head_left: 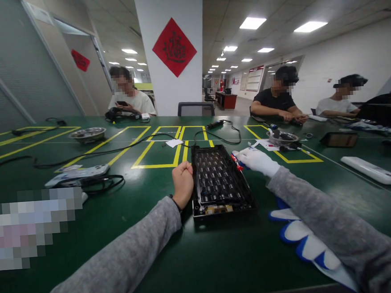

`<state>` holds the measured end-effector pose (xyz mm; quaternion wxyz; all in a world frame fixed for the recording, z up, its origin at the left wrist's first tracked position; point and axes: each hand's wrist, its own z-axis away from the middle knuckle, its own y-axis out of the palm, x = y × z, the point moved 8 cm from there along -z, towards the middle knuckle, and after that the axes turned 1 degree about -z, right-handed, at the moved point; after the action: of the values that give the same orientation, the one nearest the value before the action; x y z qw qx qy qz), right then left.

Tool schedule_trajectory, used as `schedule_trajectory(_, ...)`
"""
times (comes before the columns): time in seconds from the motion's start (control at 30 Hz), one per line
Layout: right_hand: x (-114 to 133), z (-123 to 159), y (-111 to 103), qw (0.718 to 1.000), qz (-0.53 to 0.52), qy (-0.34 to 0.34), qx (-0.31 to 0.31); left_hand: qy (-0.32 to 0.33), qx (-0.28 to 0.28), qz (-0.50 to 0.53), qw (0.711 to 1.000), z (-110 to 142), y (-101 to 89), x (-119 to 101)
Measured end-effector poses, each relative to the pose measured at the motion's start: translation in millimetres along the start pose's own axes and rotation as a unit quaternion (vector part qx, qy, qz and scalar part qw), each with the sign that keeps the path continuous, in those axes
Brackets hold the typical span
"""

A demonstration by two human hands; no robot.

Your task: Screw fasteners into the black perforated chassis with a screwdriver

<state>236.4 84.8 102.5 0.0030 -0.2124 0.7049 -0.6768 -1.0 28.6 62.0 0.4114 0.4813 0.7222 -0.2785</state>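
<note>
The open black case lies on the green table, its shallow body filled with rows of dark, shiny cells; a brownish board shows inside its near end. The left hand, bare, is curled into a fist against the case's left side; whether it pinches the rim I cannot tell. The right hand, in a white glove, closes its fingers around a red piece at the case's right edge. Beyond the case to the right, a bowl holds dark parts; beyond it to the left stands a metal bowl, contents unclear.
</note>
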Motion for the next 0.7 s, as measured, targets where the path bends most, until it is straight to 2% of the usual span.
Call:
schedule_trajectory(0.07, 30.9, 9.4, -1.9, 0.995, -0.048, -0.082, 0.019, -0.016, 0.000, 0.029, 0.999, -0.4, 0.1, 4.5)
schedule_trajectory(0.13, 73.3, 24.6, 7.7, 0.961, -0.111, -0.243, 0.068, -0.020, 0.013, 0.037, 0.999, -0.4, 2.5, 5.2)
schedule_trajectory(0.17, 88.5, 31.4, 14.5, 0.945, -0.108, -0.299, 0.081, -0.022, 0.021, 0.040, 0.999, -0.3, 3.9, 4.6)
schedule_trajectory(0.23, 106.5, 38.5, 35.1, 0.927, -0.068, -0.351, 0.113, -0.024, 0.037, 0.044, 0.998, 0.5, 6.8, 1.4)
schedule_trajectory(0.33, 114.8, 35.6, 57.0, 0.930, -0.011, -0.348, 0.118, -0.009, 0.065, 0.029, 0.997, 2.7, 11.1, -7.4)
schedule_trajectory(0.43, 117.8, 34.3, 60.1, 0.931, 0.043, -0.352, 0.088, 0.015, 0.092, -0.012, 0.996, 5.8, 15.0, -15.5)
schedule_trajectory(0.53, 112.8, 36.2, 44.6, 0.937, 0.051, -0.345, 0.027, 0.027, 0.126, -0.067, 0.989, 9.3, 20.3, -18.2)
schedule_trajectory(0.7, 87.4, 46.0, 4.9, 0.955, -0.043, -0.258, -0.140, 0.034, 0.209, -0.098, 0.972, 17.9, 30.7, -20.8)
